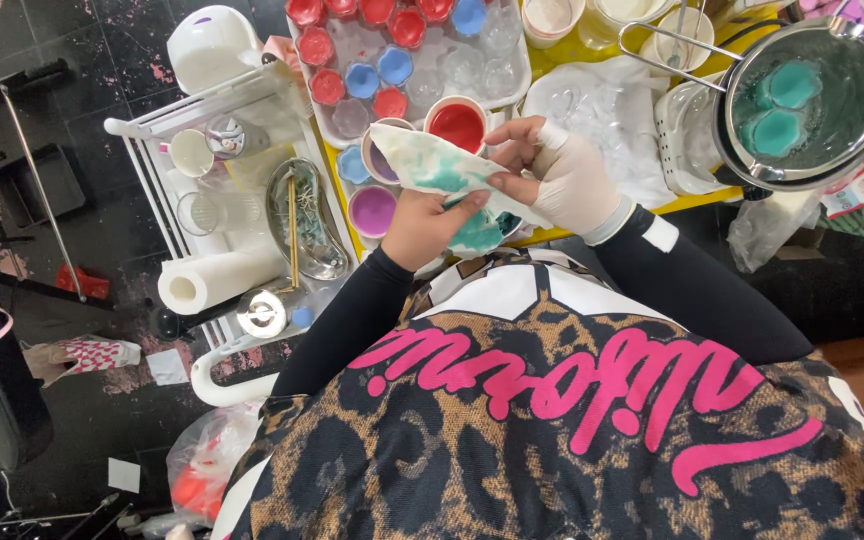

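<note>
The right hand (564,178), with a pale wrap over palm and wrist and tape on one finger, has its grip pinched on the upper edge of a stained cloth (442,172), thumb against fingers. The left hand (430,222) is closed on the same cloth from below, and its fingers are bunched into the teal-stained part. The cloth is held in the air between both hands, just above the near edge of the yellow tabletop (592,45), over a small cup of purple liquid (373,210) and beside a cup of red liquid (458,125). Its long axis runs from the folded end at the upper left, which points toward the tray of small moulds (407,60), down to the hands at the lower right. To wipe well, I think it is better to keep the pinch firm and turn a clean white part of the cloth inward, so the teal colour is not spread again, and to hold the loose end away from the open cups.
</note>
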